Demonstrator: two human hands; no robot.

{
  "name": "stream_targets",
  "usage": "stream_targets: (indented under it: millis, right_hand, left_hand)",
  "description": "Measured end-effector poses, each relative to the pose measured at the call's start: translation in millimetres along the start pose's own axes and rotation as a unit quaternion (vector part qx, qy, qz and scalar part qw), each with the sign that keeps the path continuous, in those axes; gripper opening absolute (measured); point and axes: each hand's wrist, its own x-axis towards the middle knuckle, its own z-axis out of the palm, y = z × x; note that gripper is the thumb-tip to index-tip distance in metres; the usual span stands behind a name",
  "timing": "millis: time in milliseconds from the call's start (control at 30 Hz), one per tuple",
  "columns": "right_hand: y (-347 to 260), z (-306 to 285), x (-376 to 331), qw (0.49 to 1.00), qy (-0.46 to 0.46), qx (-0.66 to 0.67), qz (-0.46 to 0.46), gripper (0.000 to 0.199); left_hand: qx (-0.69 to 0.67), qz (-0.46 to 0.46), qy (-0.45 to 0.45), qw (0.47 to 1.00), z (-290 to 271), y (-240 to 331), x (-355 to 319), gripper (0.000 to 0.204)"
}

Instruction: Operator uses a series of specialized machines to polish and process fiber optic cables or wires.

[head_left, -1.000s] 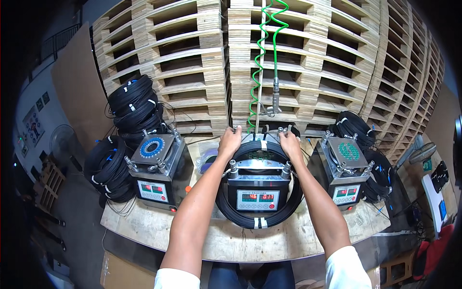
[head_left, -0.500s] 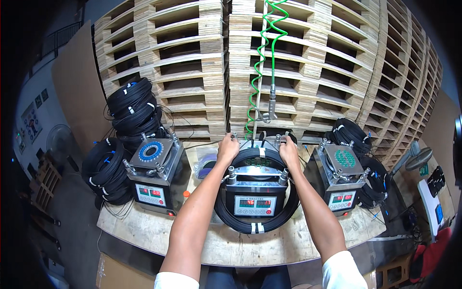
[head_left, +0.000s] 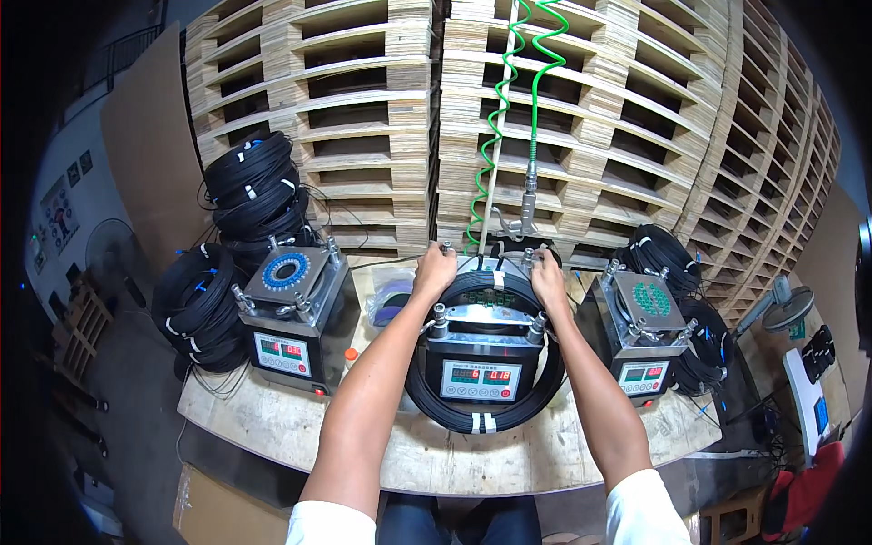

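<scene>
In the middle of the bench stands a polishing-type machine [head_left: 480,380] with a red-lit display and metal corner clamp posts. A black cable coil [head_left: 484,421], tied with white bands, lies around it. At the rear left corner my left hand [head_left: 437,271] is closed around a metal clamp post [head_left: 446,247], whose top shows above the fingers. My right hand [head_left: 548,280] is closed at the rear right clamp post [head_left: 528,258], its fingertips partly hidden. Between my hands, the metal top plate [head_left: 486,314] carries a ring of green pieces [head_left: 490,297].
Similar machines stand left [head_left: 286,313] and right [head_left: 643,318]. Black cable coils are piled beside them, including a tall left stack [head_left: 254,186]. Behind the bench [head_left: 536,459] rise wooden pallets [head_left: 363,118]. A metal air gun [head_left: 529,204] hangs on a green spiral hose [head_left: 536,100].
Digits on the middle machine's display, and on those beside it, have changed. My hands stay at the rear clamp posts. The whole view has shifted slightly.
</scene>
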Motion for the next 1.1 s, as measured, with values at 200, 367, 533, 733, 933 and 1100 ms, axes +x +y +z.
stream_targets:
  millis: [200, 367, 533, 733, 933, 1100]
  right_hand:
    - [1.2, 1.0, -1.5, 1.000, 0.001, -0.024, 0.005, 0.038]
    - [-1.2, 0.5, -2.2, 1.000, 0.001, -0.021, 0.000, 0.039]
    - [-0.6, 3.0, -0.9, 1.000, 0.009, -0.013, 0.013, 0.039]
    - [1.8, 4.3, 2.2, 1.000, -0.003, -0.007, 0.025, 0.046]
    - [-4.2, 1.1, -0.8, 0.998, -0.022, -0.020, 0.050, 0.048]
    - [-9.3, 1.2, -2.0, 0.999, -0.001, -0.022, 0.033, 0.047]
  left_hand:
    - [0.002, -0.001, -0.021, 1.000, -2.3, 1.2, 0.0, 0.052]
    - [-0.008, -0.018, -0.005, 1.000, -2.2, 3.2, -1.8, 0.057]
    - [-0.009, 0.025, 0.003, 1.000, -2.0, 0.0, 0.3, 0.055]
    - [-0.004, 0.047, 0.010, 0.999, 2.4, -3.9, 4.5, 0.053]
    - [-0.026, 0.026, -0.010, 0.999, -4.4, 1.0, -0.8, 0.053]
    - [-0.027, 0.035, -0.012, 0.999, -4.6, -2.1, 0.4, 0.053]
